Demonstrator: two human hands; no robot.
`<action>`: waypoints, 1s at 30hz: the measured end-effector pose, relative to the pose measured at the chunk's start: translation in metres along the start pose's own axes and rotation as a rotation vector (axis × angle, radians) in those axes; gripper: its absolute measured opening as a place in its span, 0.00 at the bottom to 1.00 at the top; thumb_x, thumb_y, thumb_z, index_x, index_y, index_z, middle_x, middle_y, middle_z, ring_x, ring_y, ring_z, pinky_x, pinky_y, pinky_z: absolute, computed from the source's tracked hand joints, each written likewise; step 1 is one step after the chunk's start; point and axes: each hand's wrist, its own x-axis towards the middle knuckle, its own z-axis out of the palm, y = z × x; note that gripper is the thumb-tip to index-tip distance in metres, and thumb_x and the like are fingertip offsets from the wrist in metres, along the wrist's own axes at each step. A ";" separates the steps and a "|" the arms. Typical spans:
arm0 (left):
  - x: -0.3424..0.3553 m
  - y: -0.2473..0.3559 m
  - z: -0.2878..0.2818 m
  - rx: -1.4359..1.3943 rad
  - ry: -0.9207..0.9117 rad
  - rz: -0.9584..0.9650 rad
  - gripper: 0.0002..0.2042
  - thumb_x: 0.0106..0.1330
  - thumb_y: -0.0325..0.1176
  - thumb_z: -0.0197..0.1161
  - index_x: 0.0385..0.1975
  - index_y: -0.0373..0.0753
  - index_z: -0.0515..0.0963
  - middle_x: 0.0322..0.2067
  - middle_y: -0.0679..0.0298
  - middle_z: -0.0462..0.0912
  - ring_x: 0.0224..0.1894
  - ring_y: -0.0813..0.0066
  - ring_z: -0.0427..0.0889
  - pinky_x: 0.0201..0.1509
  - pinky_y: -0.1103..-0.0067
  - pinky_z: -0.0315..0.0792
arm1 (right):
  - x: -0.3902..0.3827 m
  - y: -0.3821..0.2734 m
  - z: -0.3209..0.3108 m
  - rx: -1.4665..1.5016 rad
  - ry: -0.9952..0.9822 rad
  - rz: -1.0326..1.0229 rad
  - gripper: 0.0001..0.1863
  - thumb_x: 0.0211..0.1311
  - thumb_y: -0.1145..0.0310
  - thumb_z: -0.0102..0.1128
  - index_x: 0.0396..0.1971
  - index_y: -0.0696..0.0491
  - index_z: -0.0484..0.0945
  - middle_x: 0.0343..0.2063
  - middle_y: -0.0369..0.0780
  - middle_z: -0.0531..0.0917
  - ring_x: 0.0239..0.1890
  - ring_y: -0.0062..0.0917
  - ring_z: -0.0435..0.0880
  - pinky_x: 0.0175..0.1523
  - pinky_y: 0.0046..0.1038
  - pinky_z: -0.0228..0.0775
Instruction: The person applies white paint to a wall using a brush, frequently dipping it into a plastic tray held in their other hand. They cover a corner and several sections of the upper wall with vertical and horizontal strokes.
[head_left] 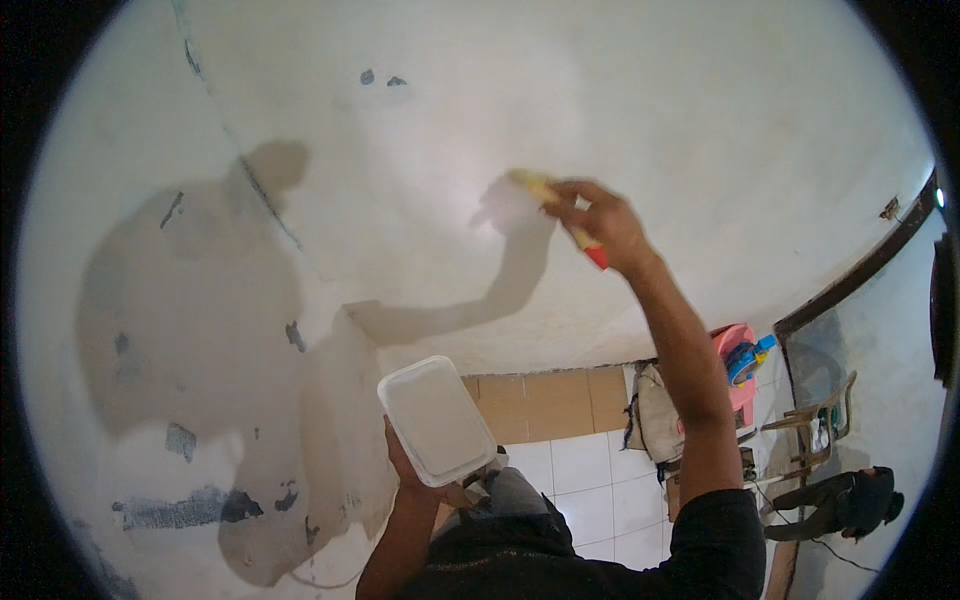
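My right hand (608,228) is raised in front of the white wall (640,110), closed around a paintbrush (536,186). Pale yellowish bristles point up and left at the wall, and the red handle end sticks out below my fist. Whether the bristle tips touch the wall I cannot tell. Lower down, my left hand (402,462) grips a white rectangular plastic tub (486,442) from its left side and underneath. The tub is tilted in view and appears to hold something smooth and whitish. Its far side hides part of my fingers.
Dark bare patches (181,441) and a crack (262,192) mark the wall at left. Brown cardboard (550,404) lies along the wall's foot on white tiles (580,462). At right are a pink plastic item (740,335), a wooden chair (808,432) and another person (868,500).
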 end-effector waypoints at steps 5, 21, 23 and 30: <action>0.004 -0.003 -0.004 -0.079 0.026 0.023 0.32 0.72 0.60 0.43 0.68 0.44 0.62 0.60 0.56 0.73 0.57 0.55 0.78 0.56 0.55 0.77 | 0.019 -0.016 -0.023 0.058 0.346 0.049 0.16 0.63 0.59 0.64 0.51 0.41 0.81 0.53 0.38 0.80 0.55 0.32 0.79 0.58 0.31 0.74; 0.000 -0.005 0.013 -0.115 0.093 -0.043 0.32 0.72 0.61 0.40 0.67 0.46 0.63 0.60 0.58 0.74 0.57 0.56 0.78 0.58 0.56 0.76 | 0.001 -0.009 0.035 0.092 0.210 -0.045 0.16 0.58 0.77 0.62 0.45 0.45 0.84 0.46 0.39 0.82 0.42 0.31 0.83 0.46 0.27 0.79; 0.001 -0.011 -0.006 -0.086 0.107 -0.004 0.33 0.71 0.62 0.41 0.66 0.45 0.62 0.58 0.56 0.74 0.54 0.55 0.79 0.54 0.54 0.78 | 0.027 -0.020 -0.009 0.091 0.424 -0.103 0.17 0.53 0.83 0.63 0.40 0.46 0.86 0.46 0.39 0.83 0.39 0.27 0.85 0.44 0.25 0.80; -0.003 -0.013 -0.010 -0.060 0.021 0.014 0.31 0.73 0.60 0.38 0.67 0.46 0.63 0.59 0.59 0.75 0.57 0.57 0.78 0.57 0.58 0.77 | 0.013 -0.015 0.059 -0.309 0.592 -0.298 0.10 0.47 0.72 0.69 0.32 0.47 0.85 0.46 0.35 0.80 0.47 0.34 0.82 0.48 0.30 0.80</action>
